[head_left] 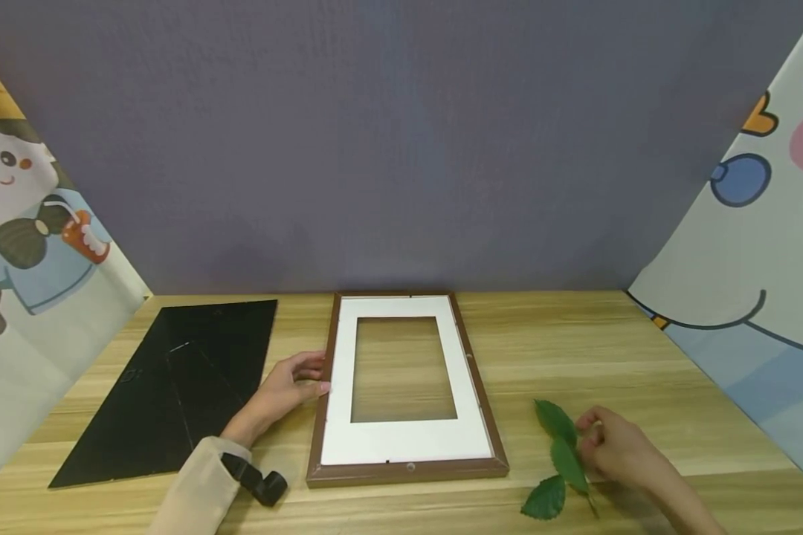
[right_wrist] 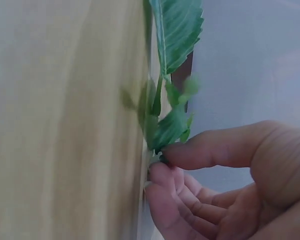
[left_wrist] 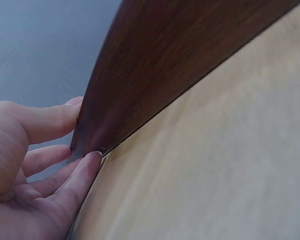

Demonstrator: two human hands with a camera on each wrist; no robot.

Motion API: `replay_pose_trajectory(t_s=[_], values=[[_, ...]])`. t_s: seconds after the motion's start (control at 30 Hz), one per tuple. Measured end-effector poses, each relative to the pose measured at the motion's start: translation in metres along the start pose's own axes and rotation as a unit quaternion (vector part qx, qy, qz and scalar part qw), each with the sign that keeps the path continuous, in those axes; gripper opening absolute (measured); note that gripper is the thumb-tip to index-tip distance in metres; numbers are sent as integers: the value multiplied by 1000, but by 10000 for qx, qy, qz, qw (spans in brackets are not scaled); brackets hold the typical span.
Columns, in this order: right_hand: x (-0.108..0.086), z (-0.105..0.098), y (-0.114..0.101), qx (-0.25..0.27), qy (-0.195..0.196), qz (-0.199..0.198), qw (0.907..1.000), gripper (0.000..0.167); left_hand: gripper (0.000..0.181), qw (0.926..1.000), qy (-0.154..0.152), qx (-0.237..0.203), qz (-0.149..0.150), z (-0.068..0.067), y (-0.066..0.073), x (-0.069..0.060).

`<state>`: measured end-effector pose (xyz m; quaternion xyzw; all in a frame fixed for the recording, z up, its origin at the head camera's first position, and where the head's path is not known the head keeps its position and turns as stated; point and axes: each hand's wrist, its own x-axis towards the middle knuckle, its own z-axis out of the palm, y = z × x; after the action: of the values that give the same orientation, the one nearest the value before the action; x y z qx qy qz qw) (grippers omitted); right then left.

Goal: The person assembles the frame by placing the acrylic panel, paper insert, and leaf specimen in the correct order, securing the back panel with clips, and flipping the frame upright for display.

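So the brown picture frame (head_left: pixel 355 474), with a white mat (head_left: pixel 404 442) sitting inside it, is lying flat mid-table, and its left rail is being lightly gripped by the left hand (head_left: pixel 284 390), thumb on one side and fingertips at the lower edge. Over on the right, well apart from the frame, a green leaf sprig (head_left: pixel 565 457) is being pinched pretty tight between the thumb and fingers of the right hand (head_left: pixel 618 449), while the black backing board (head_left: pixel 174 379) is left lying beyond the frame's left side.
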<state>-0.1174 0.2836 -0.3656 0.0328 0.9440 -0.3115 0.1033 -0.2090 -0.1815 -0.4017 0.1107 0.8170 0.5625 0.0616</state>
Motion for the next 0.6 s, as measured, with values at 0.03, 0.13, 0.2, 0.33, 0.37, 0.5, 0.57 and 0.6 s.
replay_pose_trajectory(t_s=[0.03, 0.13, 0.2, 0.33, 0.37, 0.5, 0.57, 0.6], values=[[1, 0, -1, -60, 30, -4, 10000, 31, 61, 10000, 6, 9, 3, 0, 1, -1], [4, -1, -4, -120, 62, 39, 9999, 32, 61, 10000, 28, 57, 13, 1, 1, -2], [6, -1, -6, -75, 50, 54, 9999, 33, 60, 10000, 42, 83, 18, 1, 1, -2], [8, -1, -9, 16, 41, -9, 10000, 34, 60, 9999, 74, 111, 32, 1, 1, -2], [9, -1, -9, 25, 48, -32, 10000, 34, 60, 9999, 75, 104, 34, 1, 0, -2], [11, -1, -11, 67, 91, -77, 9999, 33, 60, 9999, 77, 108, 46, 1, 0, -1], [13, -1, -12, 74, 118, -92, 9999, 32, 60, 9999, 87, 120, 48, 1, 0, -1], [14, -1, -13, 90, 125, -77, 9999, 32, 60, 9999, 96, 126, 45, 1, -1, -1]])
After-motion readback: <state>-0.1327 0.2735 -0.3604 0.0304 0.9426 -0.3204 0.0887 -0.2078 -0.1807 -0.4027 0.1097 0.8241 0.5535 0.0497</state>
